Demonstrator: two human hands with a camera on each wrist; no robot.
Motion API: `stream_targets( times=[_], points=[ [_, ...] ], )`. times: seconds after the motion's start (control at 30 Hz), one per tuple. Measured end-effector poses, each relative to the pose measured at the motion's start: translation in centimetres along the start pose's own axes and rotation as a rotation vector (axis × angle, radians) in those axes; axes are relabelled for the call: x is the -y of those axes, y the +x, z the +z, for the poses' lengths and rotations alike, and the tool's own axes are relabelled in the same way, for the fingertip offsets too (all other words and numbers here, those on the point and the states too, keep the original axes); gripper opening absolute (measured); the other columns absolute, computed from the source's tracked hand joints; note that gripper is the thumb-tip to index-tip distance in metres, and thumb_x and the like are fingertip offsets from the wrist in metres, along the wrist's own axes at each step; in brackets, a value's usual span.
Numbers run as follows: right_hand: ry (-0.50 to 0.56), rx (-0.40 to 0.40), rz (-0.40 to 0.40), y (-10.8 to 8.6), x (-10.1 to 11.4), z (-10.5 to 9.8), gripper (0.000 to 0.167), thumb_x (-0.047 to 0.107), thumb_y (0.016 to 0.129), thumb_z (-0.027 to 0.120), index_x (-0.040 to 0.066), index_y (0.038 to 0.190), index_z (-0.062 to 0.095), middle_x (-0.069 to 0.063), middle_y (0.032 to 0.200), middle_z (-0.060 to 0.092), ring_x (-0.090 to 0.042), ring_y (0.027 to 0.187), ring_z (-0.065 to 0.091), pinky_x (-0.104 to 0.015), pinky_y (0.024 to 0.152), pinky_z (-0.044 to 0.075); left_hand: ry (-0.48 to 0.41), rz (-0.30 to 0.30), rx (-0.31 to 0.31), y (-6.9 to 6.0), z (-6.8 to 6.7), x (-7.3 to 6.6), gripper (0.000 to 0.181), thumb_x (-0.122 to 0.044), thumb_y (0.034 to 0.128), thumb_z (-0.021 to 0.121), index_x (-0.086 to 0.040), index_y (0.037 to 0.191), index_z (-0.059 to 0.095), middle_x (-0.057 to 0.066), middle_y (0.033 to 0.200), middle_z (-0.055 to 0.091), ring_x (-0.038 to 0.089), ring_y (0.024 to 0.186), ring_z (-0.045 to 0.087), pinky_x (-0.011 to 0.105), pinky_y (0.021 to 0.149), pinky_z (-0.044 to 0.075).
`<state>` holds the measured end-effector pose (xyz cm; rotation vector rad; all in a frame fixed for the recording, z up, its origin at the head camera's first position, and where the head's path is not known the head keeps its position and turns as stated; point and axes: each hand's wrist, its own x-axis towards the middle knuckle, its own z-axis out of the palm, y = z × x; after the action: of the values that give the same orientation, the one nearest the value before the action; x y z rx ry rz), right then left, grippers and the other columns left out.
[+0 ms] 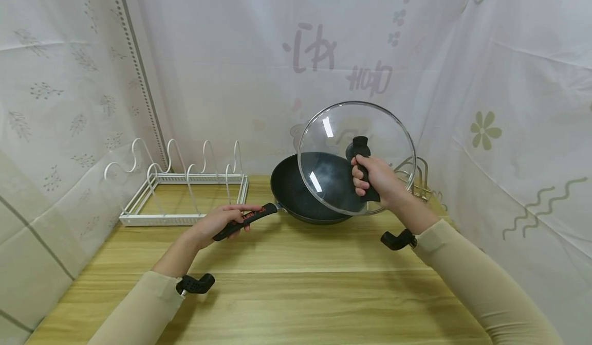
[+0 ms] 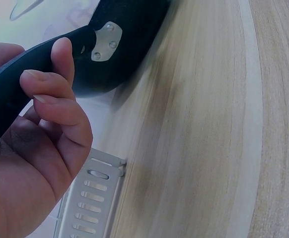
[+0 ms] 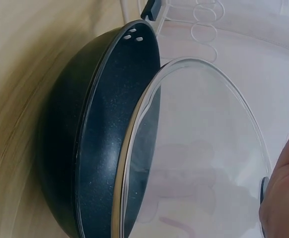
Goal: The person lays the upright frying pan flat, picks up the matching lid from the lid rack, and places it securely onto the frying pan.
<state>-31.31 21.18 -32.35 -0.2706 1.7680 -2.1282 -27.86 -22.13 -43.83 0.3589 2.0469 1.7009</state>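
Observation:
A dark wok [image 1: 296, 193] with a speckled inside is at the back of the wooden table. My left hand [image 1: 224, 221] grips its long black handle [image 1: 264, 211]; in the left wrist view, fingers curl round that handle [image 2: 40, 57] near the riveted metal bracket [image 2: 106, 42]. My right hand [image 1: 376, 178] holds the black upright handle [image 1: 360, 147] of a clear glass lid [image 1: 333, 121] with a metal rim. The lid is tilted steeply over the wok's right part. From the right wrist view, the lid [image 3: 199, 114] overlaps the wok's mouth [image 3: 109, 124]; whether they touch I cannot tell.
To the left stands a white wire rack [image 1: 162, 215] with several curved uprights. A smaller metal wire rack [image 1: 422, 180] is behind the lid at the right, partly hidden. Patterned curtains [image 1: 222, 77] hang behind the wooden table [image 1: 296, 293] and along its sides.

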Motion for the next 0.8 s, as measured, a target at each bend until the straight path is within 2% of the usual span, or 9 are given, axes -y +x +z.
stream_targets(
  times=[0.37,0.8],
  points=[
    [0.044,0.017,0.038,0.0,-0.37,0.25,0.026,0.036,0.121,0.034,0.012,0.118,0.044,0.007,0.07,0.044,-0.006,0.047,0.042,-0.021,0.046,0.044,0.003,-0.004,0.002,-0.07,0.06,-0.07,0.059,-0.008,0.1013,0.05,-0.011,0.16,0.058,0.014,0.1,0.076,0.016,0.065,0.05,0.027,0.061,0.046],
    [0.114,-0.008,0.113,0.33,-0.8,0.57,0.026,0.035,0.121,0.033,0.012,0.116,0.044,0.007,0.07,0.043,-0.005,0.045,0.04,-0.019,0.044,0.04,-0.003,-0.011,-0.009,-0.16,0.18,-0.18,0.059,-0.008,0.1008,0.05,-0.011,0.16,0.059,0.014,0.1,0.076,0.015,0.063,0.05,0.027,0.059,0.046]
  ],
)
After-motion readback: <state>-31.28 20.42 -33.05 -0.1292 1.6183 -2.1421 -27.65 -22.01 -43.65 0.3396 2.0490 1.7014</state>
